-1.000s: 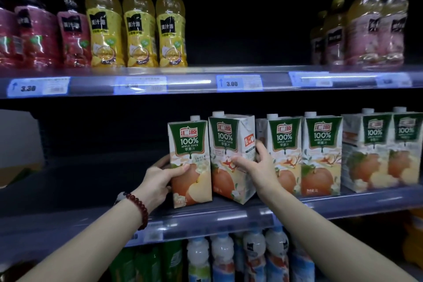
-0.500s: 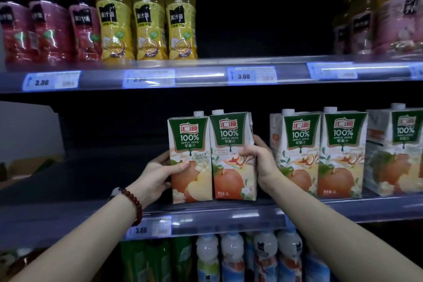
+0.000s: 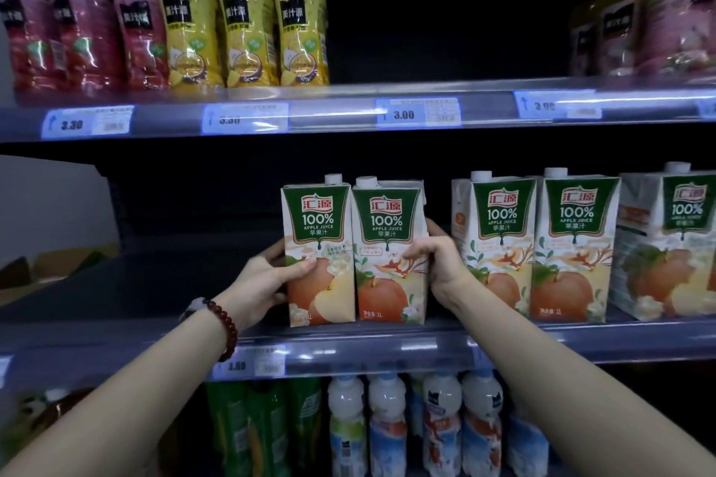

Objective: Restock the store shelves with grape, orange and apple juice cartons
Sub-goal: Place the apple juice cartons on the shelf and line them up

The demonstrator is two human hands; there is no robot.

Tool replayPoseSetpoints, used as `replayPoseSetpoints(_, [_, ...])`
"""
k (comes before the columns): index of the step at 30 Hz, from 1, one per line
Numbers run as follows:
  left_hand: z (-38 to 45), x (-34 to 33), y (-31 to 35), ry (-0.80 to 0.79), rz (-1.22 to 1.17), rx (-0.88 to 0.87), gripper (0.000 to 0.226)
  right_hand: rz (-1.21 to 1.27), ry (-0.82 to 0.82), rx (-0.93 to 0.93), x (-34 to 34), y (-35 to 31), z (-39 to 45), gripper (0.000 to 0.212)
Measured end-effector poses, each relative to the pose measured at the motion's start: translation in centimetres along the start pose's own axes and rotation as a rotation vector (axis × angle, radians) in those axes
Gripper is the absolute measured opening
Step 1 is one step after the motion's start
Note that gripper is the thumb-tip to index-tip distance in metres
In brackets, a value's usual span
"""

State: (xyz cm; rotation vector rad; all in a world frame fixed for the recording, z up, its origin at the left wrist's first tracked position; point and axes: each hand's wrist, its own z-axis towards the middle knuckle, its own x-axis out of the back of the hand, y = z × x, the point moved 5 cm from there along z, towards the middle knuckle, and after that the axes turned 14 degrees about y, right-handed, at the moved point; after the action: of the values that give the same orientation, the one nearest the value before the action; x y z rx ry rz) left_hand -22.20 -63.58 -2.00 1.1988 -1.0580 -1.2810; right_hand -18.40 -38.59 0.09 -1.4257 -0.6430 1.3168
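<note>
Two apple juice cartons stand upright side by side on the middle shelf (image 3: 348, 345). My left hand (image 3: 263, 279) grips the left carton (image 3: 317, 228) from its left side, thumb on the front. My right hand (image 3: 438, 259) grips the right carton (image 3: 387, 236) from its right side. Both cartons face forward, touching each other. A gap separates them from three more apple juice cartons (image 3: 573, 244) further right on the same shelf.
The middle shelf left of the held cartons is dark and bare. Bottles in red and yellow (image 3: 240, 19) fill the upper shelf, with pink ones (image 3: 658, 19) at the right. Green and white bottles (image 3: 387, 430) stand below. A cardboard box (image 3: 54, 263) lies at far left.
The right carton was angled and close to the row on the right; it now faces front, pressed against the left carton. Both hands kept their hold. The view has drawn closer.
</note>
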Motion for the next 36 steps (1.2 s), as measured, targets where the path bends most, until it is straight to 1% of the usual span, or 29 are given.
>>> replayPoseSetpoints(1, [0.0, 0.1, 0.0, -0.013, 0.012, 0.003, 0.06, -0.003, -0.032, -0.002, 0.0, -0.2, 0.0, 0.077])
replayPoseSetpoints(2, [0.0, 0.1, 0.1, -0.024, 0.018, 0.003, 0.061, 0.002, -0.068, -0.011, 0.0, -0.2, -0.1, 0.063])
replayPoseSetpoints(3, [0.1, 0.2, 0.0, -0.033, 0.02, 0.001, 0.065, 0.013, -0.1, -0.032, 0.1, -0.1, -0.1, 0.048])
replayPoseSetpoints(4, [0.1, 0.2, 0.0, -0.039, 0.021, -0.002, 0.069, 0.018, -0.126, -0.057, 0.1, 0.0, -0.1, 0.037])
replayPoseSetpoints(7, [-0.2, 0.1, -0.1, -0.043, 0.013, -0.011, 0.066, -0.003, -0.155, -0.081, 0.1, 0.4, 0.0, 0.029])
replayPoseSetpoints(10, [-1.2, -0.2, -0.3, -0.009, 0.009, -0.047, 0.063, -0.113, -0.13, -0.048, 0.0, 0.8, 0.0, 0.015])
replayPoseSetpoints(11, [-1.6, -0.3, -0.3, 0.021, 0.018, -0.068, 0.06, -0.166, -0.115, -0.018, 0.1, 0.9, -0.2, 0.018])
replayPoseSetpoints(13, [-2.5, -0.5, -0.2, 0.129, 0.063, -0.111, 0.051, -0.229, -0.083, 0.032, 0.3, 0.9, -0.6, 0.037])
replayPoseSetpoints(14, [-3.0, -0.5, -0.2, 0.191, 0.104, -0.135, 0.047, -0.267, -0.071, 0.061, 0.5, 0.8, -0.9, 0.041])
replayPoseSetpoints(16, [-4.4, -0.7, 0.2, 0.298, 0.245, -0.213, 0.043, -0.395, -0.044, 0.133, 0.8, 0.5, -1.8, 0.041])
replayPoseSetpoints(18, [-6.1, -1.2, 0.5, 0.391, 0.4, -0.268, 0.047, -0.585, 0.009, 0.222, 1.3, -0.2, -3.0, 0.041])
replayPoseSetpoints(20, [-7.7, -1.7, 0.6, 0.456, 0.449, -0.27, 0.058, -0.723, 0.05, 0.321, 1.7, -0.8, -4.4, 0.045])
replayPoseSetpoints(22, [-9.2, -2.0, 0.7, 0.489, 0.468, -0.287, 0.063, -0.782, 0.063, 0.384, 2.1, -1.1, -6.0, 0.056])
replayPoseSetpoints(24, [-10.5, -2.1, 0.8, 0.505, 0.503, -0.313, 0.061, -0.821, 0.09, 0.415, 2.6, -1.3, -7.4, 0.059])
replayPoseSetpoints(27, [-12.4, -2.0, 0.6, 0.492, 0.554, -0.34, 0.044, -0.871, 0.117, 0.453, 3.4, -1.5, -9.3, 0.049])
replayPoseSetpoints(30, [-14.2, -2.6, -0.5, 0.351, 0.635, -0.41, 0.031, -0.923, 0.119, 0.48, 4.0, -1.3, -11.2, 0.037])
replayPoseSetpoints(33, [-15.7, -3.1, -2.1, 0.195, 0.735, -0.459, 0.024, -0.974, 0.107, 0.467, 5.0, -0.5, -13.4, 0.03])
replayPoseSetpoints(36, [-16.6, -3.4, -3.2, 0.146, 0.77, -0.452, 0.023, -1.039, 0.11, 0.417, 6.0, 0.2, -15.1, 0.03])
